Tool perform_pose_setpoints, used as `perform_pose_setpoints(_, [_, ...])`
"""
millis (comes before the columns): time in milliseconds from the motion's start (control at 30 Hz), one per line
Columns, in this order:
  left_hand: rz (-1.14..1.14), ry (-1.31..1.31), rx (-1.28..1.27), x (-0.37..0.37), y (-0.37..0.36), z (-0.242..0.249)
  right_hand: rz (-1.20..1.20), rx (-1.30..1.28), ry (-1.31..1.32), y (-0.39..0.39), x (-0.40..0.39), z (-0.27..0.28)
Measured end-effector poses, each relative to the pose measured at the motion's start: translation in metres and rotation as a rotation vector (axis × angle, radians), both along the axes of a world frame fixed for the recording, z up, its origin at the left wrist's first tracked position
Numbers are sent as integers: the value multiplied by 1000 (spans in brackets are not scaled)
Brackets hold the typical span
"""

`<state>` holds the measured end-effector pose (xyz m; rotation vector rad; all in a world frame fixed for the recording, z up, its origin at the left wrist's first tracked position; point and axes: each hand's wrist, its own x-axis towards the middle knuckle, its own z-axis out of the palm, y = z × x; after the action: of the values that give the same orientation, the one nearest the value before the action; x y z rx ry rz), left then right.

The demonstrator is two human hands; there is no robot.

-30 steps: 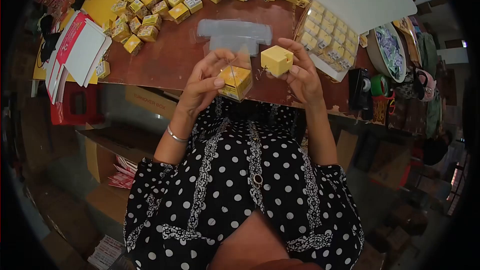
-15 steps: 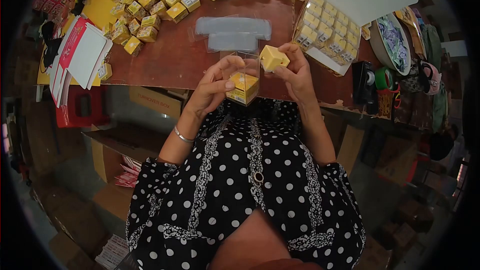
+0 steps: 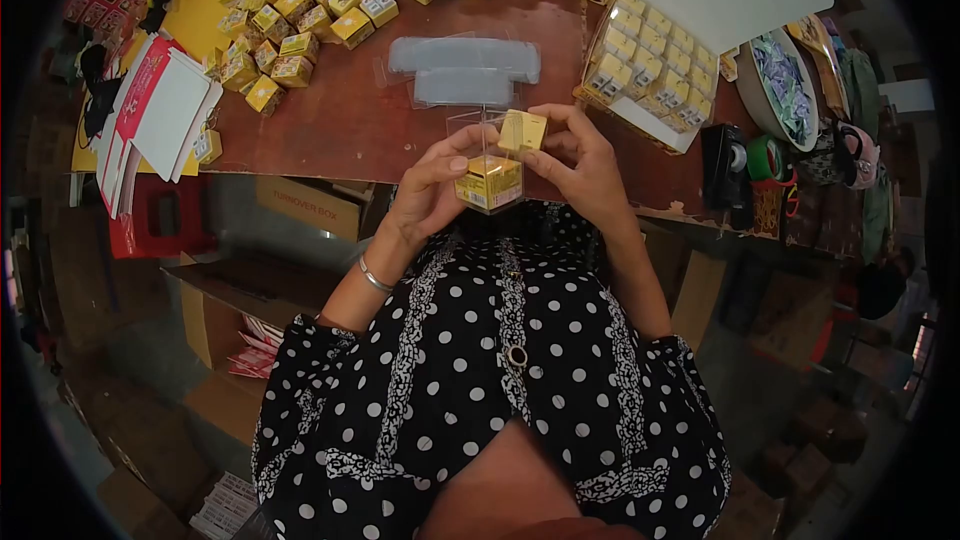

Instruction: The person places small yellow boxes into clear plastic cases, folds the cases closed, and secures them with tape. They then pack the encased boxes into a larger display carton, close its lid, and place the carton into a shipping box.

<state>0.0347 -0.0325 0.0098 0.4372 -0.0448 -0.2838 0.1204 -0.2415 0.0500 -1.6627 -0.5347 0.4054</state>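
Note:
In my left hand is a clear plastic box, held upright between thumb and fingers. A yellow box sits in its lower part. My right hand pinches a second small yellow box at the upper right side of the clear box, above the first one. Whether this second box is inside the clear plastic or just beside it, I cannot tell. Flattened clear plastic pieces lie on the table just beyond my hands.
Many small yellow boxes are heaped at the back left. A tray of yellow boxes stands at the right, near a black tape dispenser and green tape. White and red cards lie at the left.
My right hand has brought its yellow box left, against the clear box, and the yellow box has turned. My left fingers have shifted slightly on the clear box.

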Motion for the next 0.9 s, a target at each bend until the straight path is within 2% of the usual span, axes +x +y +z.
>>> perform_pose_setpoints(200, [15, -68, 128, 0, -3, 4, 8, 59, 122, -5, 4, -18])
perform_pose_setpoints(367, [36, -211, 463, -1, -11, 13, 87, 54, 176, -13, 13, -12])
perform_pose_setpoints(433, [44, -248, 554, -3, -13, 15, 128, -142, 26, -17, 17, -7])
perform_pose_setpoints(467, [53, -284, 644, -3, -14, 16, 128, -141, 25, -18, 18, -1])
perform_pose_setpoints(533, [56, -317, 698, -4, -18, 14, 93, -358, -23, -17, 17, 18])
perform_pose_setpoints(600, [56, -351, 754, -4, -19, 14, 127, -295, -66, -20, 19, 13])
perform_pose_setpoints(667, [120, -513, 1005, -4, -18, 20, 159, -231, -112, -20, 21, 12])
perform_pose_setpoints(767, [136, -494, 1039, -8, -18, 30, 105, -169, -143, -17, 18, 12])
perform_pose_setpoints(900, [128, -598, 1114, -11, -15, 36, 16, -36, -32, -13, 17, 1])
